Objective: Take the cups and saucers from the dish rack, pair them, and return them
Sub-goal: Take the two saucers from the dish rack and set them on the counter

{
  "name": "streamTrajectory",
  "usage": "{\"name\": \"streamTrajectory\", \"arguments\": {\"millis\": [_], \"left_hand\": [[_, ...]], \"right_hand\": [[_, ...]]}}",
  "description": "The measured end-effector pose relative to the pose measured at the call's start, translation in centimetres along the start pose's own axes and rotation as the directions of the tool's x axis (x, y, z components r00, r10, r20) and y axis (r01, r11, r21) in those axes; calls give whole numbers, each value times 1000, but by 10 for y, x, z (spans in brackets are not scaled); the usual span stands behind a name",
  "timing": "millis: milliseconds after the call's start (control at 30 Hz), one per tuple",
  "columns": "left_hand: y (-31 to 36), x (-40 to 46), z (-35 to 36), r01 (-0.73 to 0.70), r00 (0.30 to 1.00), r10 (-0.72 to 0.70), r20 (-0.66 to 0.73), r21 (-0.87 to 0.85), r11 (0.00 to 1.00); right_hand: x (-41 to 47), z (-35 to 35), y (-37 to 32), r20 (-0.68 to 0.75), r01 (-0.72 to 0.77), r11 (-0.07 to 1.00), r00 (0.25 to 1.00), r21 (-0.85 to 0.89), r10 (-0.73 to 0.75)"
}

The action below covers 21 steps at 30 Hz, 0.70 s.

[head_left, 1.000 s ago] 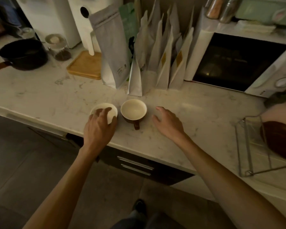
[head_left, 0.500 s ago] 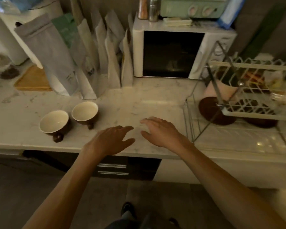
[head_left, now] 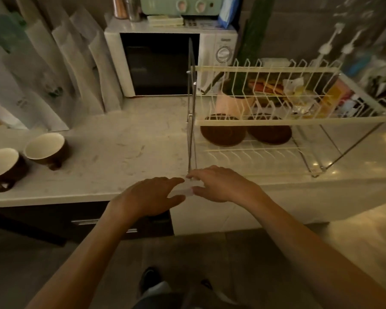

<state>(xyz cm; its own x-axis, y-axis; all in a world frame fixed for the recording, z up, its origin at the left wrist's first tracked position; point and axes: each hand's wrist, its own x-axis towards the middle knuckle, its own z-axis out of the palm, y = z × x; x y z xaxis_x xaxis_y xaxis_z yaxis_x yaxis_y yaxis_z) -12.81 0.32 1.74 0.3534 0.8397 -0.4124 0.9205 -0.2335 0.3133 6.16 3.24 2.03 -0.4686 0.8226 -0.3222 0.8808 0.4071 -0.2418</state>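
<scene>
Your left hand (head_left: 151, 197) and right hand (head_left: 221, 186) hovered side by side over the front edge of the pale marbled stone countertop (head_left: 125, 152), fingers stretched out and loosely spread, both holding nothing. Your right fingertips lay close to the foot of the metal upright of the two-tier cream wire dish rack (head_left: 265, 121); whether they touched it I cannot tell.

The step in hand looked to be the fetching of the saucers. The two brown cups with cream insides, one nearer the rack (head_left: 46, 150) and one at the left edge of view (head_left: 2, 167), stood upright and just beside each other on the counter, well apart from your hands. The two round dark brown saucers, left (head_left: 223, 133) and right (head_left: 269, 133), sat side by side on the rack's lower shelf, under the upper tier. The next move would call for a reach in beneath that upper tier, low and flat, to lift one saucer out without knocking the wires.

Behind the counter stood a white microwave oven (head_left: 165, 63), with a mint-green appliance (head_left: 181, 5) on top. A row of tall pale paper bags (head_left: 60, 70) leaned against the wall to the left. The upper tier held a jumble of packets I could not make out. The room was dim.
</scene>
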Motion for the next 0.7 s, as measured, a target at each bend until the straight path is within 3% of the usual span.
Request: {"name": "streamTrajectory", "arguments": {"millis": [267, 567, 633, 700], "left_hand": [[62, 32, -4, -59, 998, 57, -32, -50, 997], [77, 86, -4, -20, 951, -62, -304, -262, 965], [79, 96, -4, -11, 936, -116, -332, -358, 934], [82, 104, -4, -27, 932, -175, -319, -541, 840]], "right_hand": [[-14, -6, 66, -110, -78, 997, 991, 18, 79], [-6, -23, 99, -292, -180, 979, 935, 91, 199], [0, -27, 104, -345, -201, 974, 911, 107, 227], [7, -29, 110, -387, -234, 963, 882, 133, 268]]}}
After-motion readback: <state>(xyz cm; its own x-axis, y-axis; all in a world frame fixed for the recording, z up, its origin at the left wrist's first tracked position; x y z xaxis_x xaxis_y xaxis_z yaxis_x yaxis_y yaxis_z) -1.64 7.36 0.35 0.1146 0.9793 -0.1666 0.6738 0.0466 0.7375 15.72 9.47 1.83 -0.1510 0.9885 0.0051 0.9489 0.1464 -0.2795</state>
